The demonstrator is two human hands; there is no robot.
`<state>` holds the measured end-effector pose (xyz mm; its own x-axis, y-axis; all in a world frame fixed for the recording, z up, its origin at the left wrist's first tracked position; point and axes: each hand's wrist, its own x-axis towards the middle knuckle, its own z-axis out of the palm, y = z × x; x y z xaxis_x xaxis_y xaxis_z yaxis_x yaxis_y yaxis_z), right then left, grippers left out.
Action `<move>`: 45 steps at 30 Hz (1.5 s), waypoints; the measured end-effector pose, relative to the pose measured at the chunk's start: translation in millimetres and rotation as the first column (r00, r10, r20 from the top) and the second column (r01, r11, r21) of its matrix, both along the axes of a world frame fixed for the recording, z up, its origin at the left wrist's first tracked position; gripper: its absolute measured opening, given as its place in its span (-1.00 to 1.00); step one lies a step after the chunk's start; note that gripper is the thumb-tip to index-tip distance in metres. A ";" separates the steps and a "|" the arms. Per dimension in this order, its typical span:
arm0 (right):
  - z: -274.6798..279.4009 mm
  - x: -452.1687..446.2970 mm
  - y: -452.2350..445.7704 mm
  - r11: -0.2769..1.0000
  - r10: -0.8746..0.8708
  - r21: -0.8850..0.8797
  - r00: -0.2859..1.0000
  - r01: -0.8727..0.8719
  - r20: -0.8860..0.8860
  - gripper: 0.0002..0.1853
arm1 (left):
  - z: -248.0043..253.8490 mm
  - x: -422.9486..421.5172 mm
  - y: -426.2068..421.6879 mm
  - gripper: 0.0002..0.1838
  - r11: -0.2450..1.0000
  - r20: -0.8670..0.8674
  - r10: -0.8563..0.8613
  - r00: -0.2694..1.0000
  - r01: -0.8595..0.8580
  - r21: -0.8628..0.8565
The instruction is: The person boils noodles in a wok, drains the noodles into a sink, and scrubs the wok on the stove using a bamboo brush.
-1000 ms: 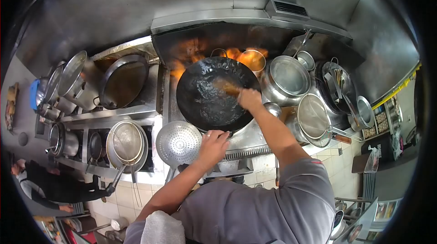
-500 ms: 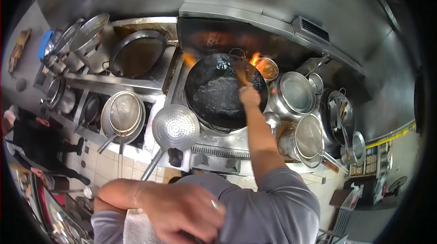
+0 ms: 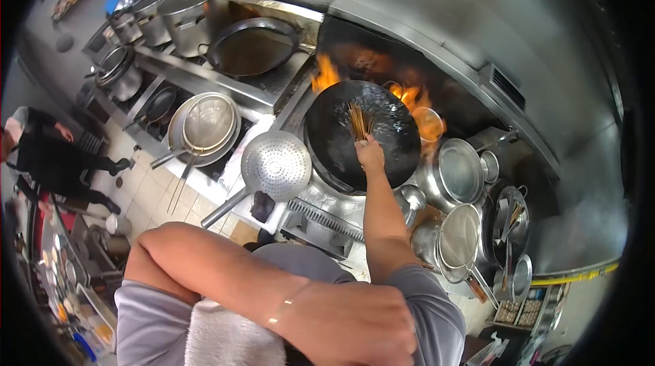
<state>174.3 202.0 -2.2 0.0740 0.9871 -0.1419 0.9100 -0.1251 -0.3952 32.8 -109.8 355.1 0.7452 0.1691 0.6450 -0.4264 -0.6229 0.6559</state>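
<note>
My right hand (image 3: 370, 154) grips a bamboo wok brush (image 3: 359, 122), its bristles inside a large black wok (image 3: 327, 137). Water glistens and ripples in the wok. Orange flames (image 3: 326, 74) rise behind the wok's rim. My left hand (image 3: 351, 328) is bent across my chest, close to the camera; its fingers are curled and mostly hidden, so I cannot see what they hold, if anything. A white towel (image 3: 232, 339) lies under my left forearm.
Left of the wok rests a large perforated strainer (image 3: 276, 165). A ladle (image 3: 413, 197), metal pots (image 3: 458, 169) and a mesh strainer (image 3: 459, 235) stand to the right. Farther left are a second wok (image 3: 254, 51) and stock pots (image 3: 196, 15). Another person (image 3: 58, 158) stands far left.
The view has shifted and turned. My right hand has drawn the brush back from the wok's far right side toward its middle. My left hand has moved right. The flames are bigger.
</note>
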 end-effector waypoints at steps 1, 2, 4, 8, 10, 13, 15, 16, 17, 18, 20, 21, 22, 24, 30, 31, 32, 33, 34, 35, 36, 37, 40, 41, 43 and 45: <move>-2.2 -10.3 0.0 0.999 0.025 -0.028 0.995 -0.028 -0.100 -0.37 | -0.1 4.8 -1.2 -0.74 1.000 0.031 0.006 1.000 -0.007 0.029; -2.4 -15.3 -7.6 0.998 0.024 -0.059 0.980 -0.036 -0.197 -0.36 | -0.2 9.2 -1.5 -0.73 0.998 0.062 0.013 0.998 -0.016 0.057; -6.3 -14.6 -25.3 0.990 0.139 -0.002 0.978 -0.141 -0.158 -0.35 | -5.9 10.5 -1.2 -0.70 0.963 0.014 0.212 0.977 -0.211 0.169; -5.3 42.8 -57.0 0.760 0.594 0.290 0.803 -0.582 0.053 -0.35 | -29.5 -25.9 -13.8 -0.71 0.911 -0.162 0.402 0.901 -0.377 0.167; 40.1 51.5 -50.1 0.892 0.425 -0.085 0.888 -0.444 -0.178 -0.37 | -29.7 -56.9 -18.9 -0.70 0.834 -0.270 0.547 0.792 -0.487 0.260; 47.4 20.7 -10.4 0.949 0.188 -0.185 0.930 -0.255 -0.314 -0.38 | -46.7 -94.4 -26.2 -0.68 0.796 -0.404 0.603 0.688 -0.557 0.239; 19.3 -11.7 -5.2 0.972 0.218 -0.002 0.910 -0.234 -0.353 -0.36 | -47.9 -119.2 -29.4 -0.67 0.803 -0.461 0.584 0.668 -0.558 0.209; 43.0 -40.4 -25.7 0.982 0.101 -0.106 0.905 -0.158 -0.414 -0.35 | -47.3 -129.9 -28.6 -0.67 0.806 -0.516 0.567 0.642 -0.563 0.184; 54.7 -55.6 -37.8 0.973 -0.020 -0.213 0.888 -0.088 -0.460 -0.33 | -47.6 -136.6 -27.7 -0.66 0.831 -0.529 0.523 0.668 -0.539 0.140; 46.1 -55.4 -42.5 0.961 0.076 -0.215 0.912 -0.175 -0.403 -0.32 | -47.5 -142.5 -25.6 -0.66 0.842 -0.540 0.504 0.674 -0.524 0.131; 48.9 -19.3 -61.4 0.854 0.518 0.033 0.845 -0.519 -0.132 -0.33 | -52.3 -149.7 -19.9 -0.62 0.879 -0.501 0.378 0.779 -0.472 -0.071; 52.5 15.0 -56.7 0.770 0.636 0.006 0.767 -0.638 -0.082 -0.32 | -56.7 -154.6 -17.1 -0.62 0.883 -0.501 0.370 0.783 -0.464 -0.074; 107.3 22.0 -63.2 0.769 0.541 -0.282 0.820 -0.573 -0.189 -0.30 | -64.1 -159.0 -14.7 -0.64 0.898 -0.435 0.226 0.872 -0.360 -0.254; 167.9 36.4 -41.4 0.656 0.396 -0.652 0.909 -0.380 -0.131 -0.29 | -90.9 -167.0 -4.1 -0.66 0.886 -0.348 0.051 0.936 -0.203 -0.418; 129.4 -25.2 -44.0 0.754 0.323 -0.554 0.934 -0.352 -0.153 -0.32 | -193.9 -142.5 41.2 -0.90 0.627 -0.494 0.562 0.664 -0.731 -0.269; 145.3 -5.8 -48.1 0.701 0.421 -0.563 0.891 -0.438 -0.170 -0.28 | -201.6 -140.6 43.0 -0.85 0.626 -0.499 0.617 0.609 -0.764 -0.158; 154.0 12.4 -37.8 0.612 0.499 -0.648 0.857 -0.454 -0.130 -0.32 | -208.8 -137.6 45.9 -0.85 0.633 -0.506 0.607 0.613 -0.758 -0.158; 155.2 23.6 -14.5 0.544 0.539 -0.735 0.840 -0.405 -0.064 -0.35 | -216.2 -132.1 48.0 -0.85 0.611 -0.537 0.616 0.577 -0.780 -0.136; 155.2 29.0 15.8 0.473 0.583 -0.811 0.813 -0.344 -0.005 -0.38 | -223.9 -126.1 49.4 -0.84 0.589 -0.567 0.623 0.539 -0.800 -0.112; 121.9 32.5 51.3 0.345 0.620 -0.852 0.777 -0.393 -0.107 -0.45 | -233.1 -119.5 55.4 -0.77 0.624 -0.562 0.620 0.548 -0.778 -0.069; 92.2 25.1 57.9 0.425 0.567 -0.777 0.805 -0.465 -0.173 -0.49 | -245.5 -113.7 59.9 -0.77 0.642 -0.564 0.604 0.563 -0.763 -0.074; 89.0 8.0 39.7 0.569 0.517 -0.661 0.838 -0.489 -0.176 -0.51 | -258.4 -109.0 64.1 -0.73 0.666 -0.546 0.635 0.546 -0.746 0.029; 134.7 -14.3 -9.4 0.616 0.539 -0.663 0.842 -0.425 -0.038 -0.51 | -268.8 -103.1 62.8 -0.65 0.689 -0.522 0.668 0.530 -0.705 0.165; 147.6 2.9 -5.9 0.569 0.541 -0.695 0.837 -0.439 -0.086 -0.50 | -270.2 -102.3 62.3 -0.62 0.693 -0.520 0.673 0.526 -0.693 0.197; 146.6 7.1 27.5 0.457 0.528 -0.845 0.849 -0.278 0.007 -0.39 | -273.7 -98.6 76.8 -0.59 0.695 -0.497 0.683 0.536 -0.687 0.214; 98.6 -5.3 44.1 0.599 0.479 -0.728 0.878 -0.335 -0.010 -0.46 | -277.7 -96.0 91.7 -0.56 0.696 -0.474 0.691 0.546 -0.680 0.232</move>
